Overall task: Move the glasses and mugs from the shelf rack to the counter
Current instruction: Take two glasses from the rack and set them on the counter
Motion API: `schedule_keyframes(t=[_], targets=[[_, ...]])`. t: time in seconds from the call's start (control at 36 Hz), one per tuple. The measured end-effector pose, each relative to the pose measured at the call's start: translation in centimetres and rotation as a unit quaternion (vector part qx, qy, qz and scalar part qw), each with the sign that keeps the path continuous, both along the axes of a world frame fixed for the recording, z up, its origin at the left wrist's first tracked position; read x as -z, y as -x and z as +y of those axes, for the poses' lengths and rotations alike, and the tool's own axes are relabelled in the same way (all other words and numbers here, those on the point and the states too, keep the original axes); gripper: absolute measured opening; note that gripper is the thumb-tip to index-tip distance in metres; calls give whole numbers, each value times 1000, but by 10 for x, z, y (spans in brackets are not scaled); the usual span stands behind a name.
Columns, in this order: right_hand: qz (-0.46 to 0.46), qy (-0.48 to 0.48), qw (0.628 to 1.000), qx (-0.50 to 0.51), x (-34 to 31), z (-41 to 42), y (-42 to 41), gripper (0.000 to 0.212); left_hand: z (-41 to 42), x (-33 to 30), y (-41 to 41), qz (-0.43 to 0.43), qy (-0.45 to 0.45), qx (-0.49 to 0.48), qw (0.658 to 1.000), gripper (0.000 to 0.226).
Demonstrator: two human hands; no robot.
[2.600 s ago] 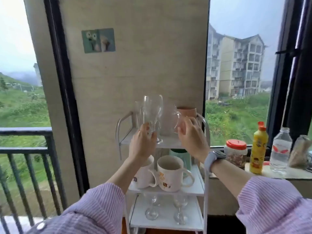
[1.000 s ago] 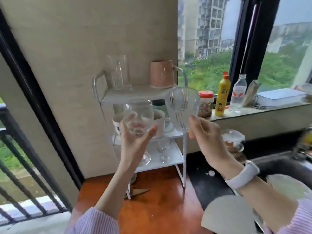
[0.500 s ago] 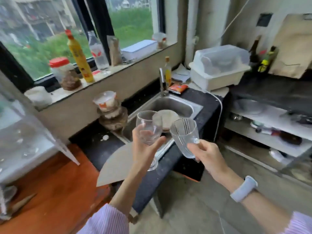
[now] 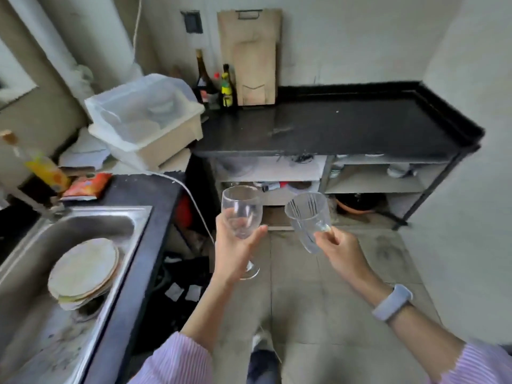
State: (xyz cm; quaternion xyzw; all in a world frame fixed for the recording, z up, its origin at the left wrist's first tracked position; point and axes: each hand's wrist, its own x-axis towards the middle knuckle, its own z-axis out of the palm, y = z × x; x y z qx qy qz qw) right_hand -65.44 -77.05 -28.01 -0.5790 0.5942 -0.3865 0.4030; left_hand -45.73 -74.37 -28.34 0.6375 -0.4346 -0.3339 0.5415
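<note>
Glasses aloft: left grip [image 4: 235, 250] clasps the wine glass [image 4: 241, 214] upright, right grip [image 4: 339, 252] clutches the tilted tumbler [image 4: 309, 220]. Black bench [image 4: 332, 126] lies ahead, beyond both grips, right nearer.

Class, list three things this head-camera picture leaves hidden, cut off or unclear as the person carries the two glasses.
- Wine glass stem: hidden by the left hand.
- Contents of the dish box: blurred behind its cloudy lid.
- Sink: cut off by the left edge, partly covered by plates.
- Bottle labels: too small to read.
</note>
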Motion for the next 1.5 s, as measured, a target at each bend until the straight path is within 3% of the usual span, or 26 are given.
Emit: schedule_keyframes(t=[0.19, 0.28, 0.61, 0.97, 1.19, 1.5], targets=[[-2, 0, 999, 42, 5, -118, 12, 45, -149, 10, 10, 29, -8, 62, 998, 62], [12, 9, 999, 51, -3, -185, 6, 42, -222, 5, 5, 15, 0, 87, 996, 53], [-11, -14, 996, 90, -16, -387, 10, 36, -464, 0, 6, -21, -11, 120, 993, 59], [-50, -67, 993, 86, 33, -633, 48, 34, -699, 45, 41, -23, -55, 82, 995, 65], [-12, -100, 993, 58, 74, -796, 63, 35, -846, 73, 67, -25, -91, 69, 993, 66], [-31, -78, 996, 34, 128, -938, 62, 41, -978, 129, 89, -40, -117, 24, 992, 77]])
